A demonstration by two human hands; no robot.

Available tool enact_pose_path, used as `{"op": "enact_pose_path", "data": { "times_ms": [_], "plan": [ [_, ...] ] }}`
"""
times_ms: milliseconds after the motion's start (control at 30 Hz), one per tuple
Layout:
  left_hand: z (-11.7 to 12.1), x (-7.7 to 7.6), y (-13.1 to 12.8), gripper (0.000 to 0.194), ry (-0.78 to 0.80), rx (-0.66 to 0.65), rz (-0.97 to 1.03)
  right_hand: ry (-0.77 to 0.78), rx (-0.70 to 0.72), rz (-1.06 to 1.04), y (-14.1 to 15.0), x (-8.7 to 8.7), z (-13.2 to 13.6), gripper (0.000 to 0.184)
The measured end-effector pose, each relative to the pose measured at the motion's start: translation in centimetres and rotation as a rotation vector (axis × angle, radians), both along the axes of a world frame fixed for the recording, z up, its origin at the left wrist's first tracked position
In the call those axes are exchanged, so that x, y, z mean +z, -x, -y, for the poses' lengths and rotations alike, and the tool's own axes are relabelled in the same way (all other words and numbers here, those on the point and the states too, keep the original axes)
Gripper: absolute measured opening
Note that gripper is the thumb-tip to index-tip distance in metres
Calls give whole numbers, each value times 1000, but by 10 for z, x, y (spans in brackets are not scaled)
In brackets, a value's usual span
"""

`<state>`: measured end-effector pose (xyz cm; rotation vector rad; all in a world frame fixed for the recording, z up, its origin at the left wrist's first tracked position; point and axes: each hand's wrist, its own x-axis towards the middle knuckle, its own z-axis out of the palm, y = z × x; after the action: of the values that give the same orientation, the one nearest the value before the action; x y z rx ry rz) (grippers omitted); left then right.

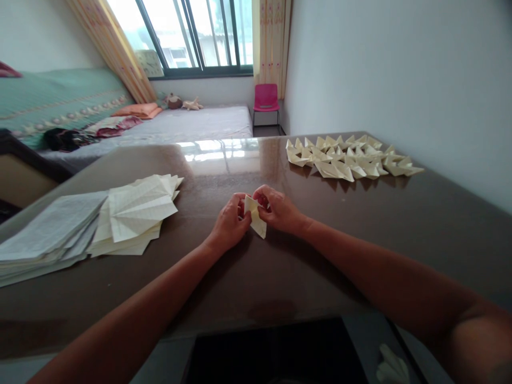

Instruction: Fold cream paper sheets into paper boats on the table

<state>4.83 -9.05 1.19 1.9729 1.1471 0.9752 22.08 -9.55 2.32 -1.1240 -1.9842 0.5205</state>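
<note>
Between my two hands, above the middle of the brown table [224, 288], is a small piece of folded cream paper [258, 221], tilted with one point hanging down. My left hand [232, 221] grips its left side, thumb on the near face. From the right, my right hand [280, 210] pinches its upper edge with thumb and fingers. Part of the paper is hidden behind the fingers. Several folded paper boats [336, 169] stand in close rows at the far right of the table.
On the left lie creased cream sheets [140, 208], fanned out, beside a stack of greyish printed paper [52, 221]. Past the table are a bed [224, 120], a pink chair [266, 98] and a window. A white wall [392, 69] borders the right side.
</note>
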Motion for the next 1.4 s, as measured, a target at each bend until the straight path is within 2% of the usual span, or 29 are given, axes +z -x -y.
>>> {"op": "enact_pose_path", "data": {
  "times_ms": [133,433,567,700,833,1067,1200,1300,1400],
  "plan": [
    [2,1,-1,30,-36,21,-27,-5,-39,-12,-1,0,-2,23],
    [-2,3,6,19,-166,35,-168,-43,51,64,-11,-2,-8,18],
    [-1,4,12,17,-232,-33,-302,0,207,146,-24,-2,-12,19],
    [6,12,18,20,-280,-140,-496,44,347,260,-36,4,-12,19],
    [9,21,25,21,-344,-221,-647,49,387,354,-40,11,-10,19],
    [8,29,30,21,-445,-284,-790,37,453,447,-46,17,-11,30],
    [10,31,30,20,-483,-281,-836,8,428,429,-47,18,-11,25],
    [12,30,30,19,-495,-265,-838,-15,377,417,-44,15,-10,35],
    [11,29,30,17,-507,-253,-840,-92,332,527,-39,10,-9,40]
  ]
}}
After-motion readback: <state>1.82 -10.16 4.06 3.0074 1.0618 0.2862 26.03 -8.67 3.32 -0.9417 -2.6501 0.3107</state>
